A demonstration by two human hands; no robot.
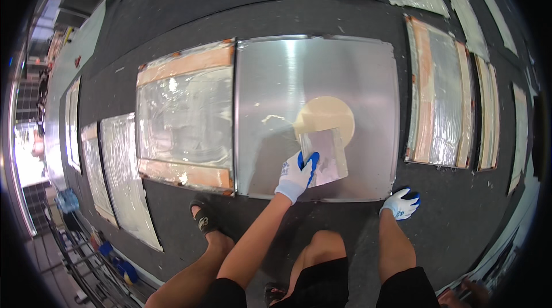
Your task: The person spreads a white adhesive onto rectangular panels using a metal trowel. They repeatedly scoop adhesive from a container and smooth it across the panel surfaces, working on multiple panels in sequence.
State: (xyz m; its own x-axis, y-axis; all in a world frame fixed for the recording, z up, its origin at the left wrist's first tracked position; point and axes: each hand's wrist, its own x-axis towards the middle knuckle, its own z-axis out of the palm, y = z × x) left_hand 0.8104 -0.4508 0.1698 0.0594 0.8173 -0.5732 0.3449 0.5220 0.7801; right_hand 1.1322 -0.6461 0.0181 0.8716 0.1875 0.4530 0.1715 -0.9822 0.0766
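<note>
My left hand point(296, 179), in a white glove with a blue palm, is closed around a flat, broad trowel point(329, 155) with a greyish plate. The trowel's far edge lies over the near part of a round, cream-coloured puddle of paste point(326, 113). Under both is a shiny metal panel point(264, 152) with a thin splash of paste left of the puddle. My right hand point(401, 204), gloved alike, is just off the panel's near right corner, down by the dark floor covering. Its fingers look bent but apart, with nothing seen in them.
A film-coated panel with orange strips point(184, 115) adjoins the metal panel's left side. More coated panels lie farther left, and another orange-edged panel point(440, 98) lies to the right. My sandalled foot point(202, 216) is near the left panel. A metal rack point(80, 256) stands at lower left.
</note>
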